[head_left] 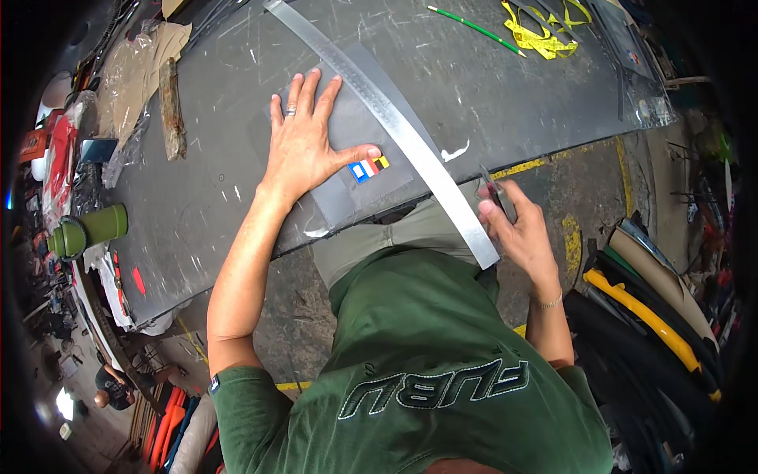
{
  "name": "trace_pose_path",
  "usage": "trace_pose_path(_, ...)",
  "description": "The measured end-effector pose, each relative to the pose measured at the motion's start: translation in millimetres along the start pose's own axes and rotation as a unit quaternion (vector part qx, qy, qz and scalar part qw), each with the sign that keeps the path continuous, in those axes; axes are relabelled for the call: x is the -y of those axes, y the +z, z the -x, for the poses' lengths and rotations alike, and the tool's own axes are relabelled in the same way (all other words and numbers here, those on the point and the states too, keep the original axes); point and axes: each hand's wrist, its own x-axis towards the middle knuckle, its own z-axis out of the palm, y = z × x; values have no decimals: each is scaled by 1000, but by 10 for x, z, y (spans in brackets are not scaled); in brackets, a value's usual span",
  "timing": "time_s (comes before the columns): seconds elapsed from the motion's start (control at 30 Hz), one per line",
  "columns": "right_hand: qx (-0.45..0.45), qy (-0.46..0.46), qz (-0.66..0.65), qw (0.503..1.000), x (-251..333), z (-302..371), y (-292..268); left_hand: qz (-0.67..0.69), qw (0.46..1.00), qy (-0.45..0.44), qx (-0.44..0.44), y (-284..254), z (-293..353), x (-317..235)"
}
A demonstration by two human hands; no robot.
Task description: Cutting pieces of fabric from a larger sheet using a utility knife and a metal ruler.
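Observation:
My left hand lies flat with fingers spread on a grey sheet of material, near the table's front edge. Its thumb rests at a small coloured patch on the sheet. A long metal ruler runs diagonally along the sheet's right side, its near end sticking out past the table edge. To the right of the ruler, my right hand is closed around a small knife, its pointed blade facing up and away. The knife looks apart from the sheet.
The dark, scratched worktable carries a green pencil and a yellow tape measure at the far right. A green bottle lies at left by plastic wrapping. Rolls of material stand at right; a person is at lower left.

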Motion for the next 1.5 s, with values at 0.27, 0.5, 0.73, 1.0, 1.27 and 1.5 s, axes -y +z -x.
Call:
trace_pose_path(0.27, -10, -116, 17, 993, -357, 218, 282, -9, 1000, -11, 23, -59, 23, -52)
trace_pose_path(0.5, -7, -161, 21, 987, -464, 421, 234, 6, 1000, -18, 25, -108, -158, -46)
trace_pose_path(0.73, 12, -138, 3, 990, -545, 462, 168, 86, 995, 24, -40, 70, -248, -48)
trace_pose_path(1.0, 34, -137, -20, 990, -306, 121, 221, 25, 998, 53, -27, 82, -256, -52)
trace_pose_path(1.27, 76, -69, -82, 991, -130, 31, 338, 38, 997, 52, -28, 86, -225, -77)
trace_pose_path(1.5, 56, -111, -31, 992, -248, 70, 312, 63, 996, 49, -34, 51, -208, -91)
